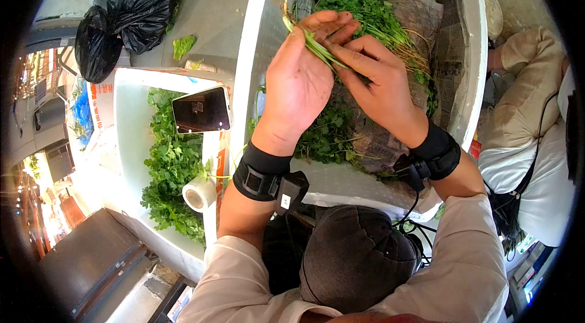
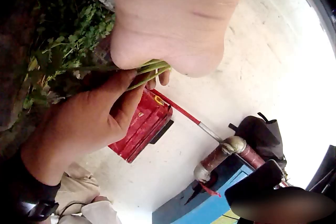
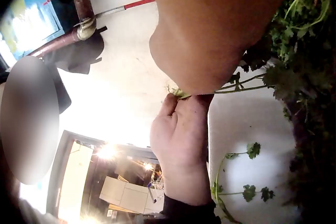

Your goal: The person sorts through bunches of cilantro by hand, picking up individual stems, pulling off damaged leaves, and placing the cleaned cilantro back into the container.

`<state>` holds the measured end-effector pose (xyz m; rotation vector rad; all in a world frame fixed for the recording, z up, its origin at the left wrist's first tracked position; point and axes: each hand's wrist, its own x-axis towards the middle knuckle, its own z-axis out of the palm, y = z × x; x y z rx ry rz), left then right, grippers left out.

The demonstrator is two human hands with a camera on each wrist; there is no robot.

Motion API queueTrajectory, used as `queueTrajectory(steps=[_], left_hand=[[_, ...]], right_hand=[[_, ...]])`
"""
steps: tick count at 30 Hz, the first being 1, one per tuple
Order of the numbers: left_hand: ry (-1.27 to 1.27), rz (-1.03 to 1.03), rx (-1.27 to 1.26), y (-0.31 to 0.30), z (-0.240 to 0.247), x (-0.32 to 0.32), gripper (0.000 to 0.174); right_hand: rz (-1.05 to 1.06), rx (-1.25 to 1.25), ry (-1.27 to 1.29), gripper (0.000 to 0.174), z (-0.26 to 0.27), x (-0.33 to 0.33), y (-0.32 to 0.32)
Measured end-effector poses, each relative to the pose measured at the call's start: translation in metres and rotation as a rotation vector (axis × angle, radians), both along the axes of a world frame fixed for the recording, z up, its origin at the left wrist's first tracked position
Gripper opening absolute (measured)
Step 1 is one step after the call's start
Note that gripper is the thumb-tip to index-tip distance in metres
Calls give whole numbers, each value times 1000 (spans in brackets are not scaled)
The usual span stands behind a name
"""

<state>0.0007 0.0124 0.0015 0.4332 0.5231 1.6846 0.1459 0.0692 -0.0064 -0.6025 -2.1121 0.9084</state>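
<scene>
A small bunch of coriander [image 1: 318,50] slants between the two hands above a white foam box, its pale roots pointing up and away. My left hand [image 1: 298,82] is palm up and holds the stems near the root end, thumb against them. From the other side my right hand [image 1: 381,82] pinches the same stems between thumb and fingers. In the left wrist view the green stems [image 2: 152,67] run from the right fingertips behind the left hand. Leafy coriander [image 3: 286,79] hangs beside the hands in the right wrist view.
The foam box [image 1: 478,49] is lined with newspaper [image 1: 372,128] and holds more coriander [image 1: 353,3]. Left of it, a second foam box [image 1: 131,116] holds leafy greens [image 1: 164,170]; a phone [image 1: 201,111] and a white roll [image 1: 198,194] lie at its edge. Black bags [image 1: 143,6] stand behind.
</scene>
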Motion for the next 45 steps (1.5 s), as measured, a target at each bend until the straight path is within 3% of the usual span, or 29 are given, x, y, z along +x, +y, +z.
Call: queueTrajectory(steps=[10,16,21,32,35,38,40,42,43,45], left_hand=[[94,-76,-11,-1,6,5,56],[80,39,-79,-2,9,5,54],[97,14,-88,-3,18,8,52],[46,-76,-59,-1,8,7,50],[180,-51,-58,-2,2,7,46],[226,88,-28,-2,-4,4,35],[384,334,-69,0,-1,1,33],[388,458,-158,-1,2,3,34],[441,446,-153,-3,1,-1,32],[535,431,-182,-5,0,-2,32]], right_hand=[[-69,-7,79,35,3,-2,-1],[-153,-62,95,36,7,1,-3],[-196,-102,117,37,6,-1,-2],[-109,69,76,35,5,0,1],[-96,115,18,35,-3,1,1],[-12,71,-30,37,6,2,2],[5,120,-42,35,4,6,16],[-115,216,-55,30,-1,14,35],[-194,100,-135,26,-5,20,49],[-368,218,-418,29,-31,43,84]])
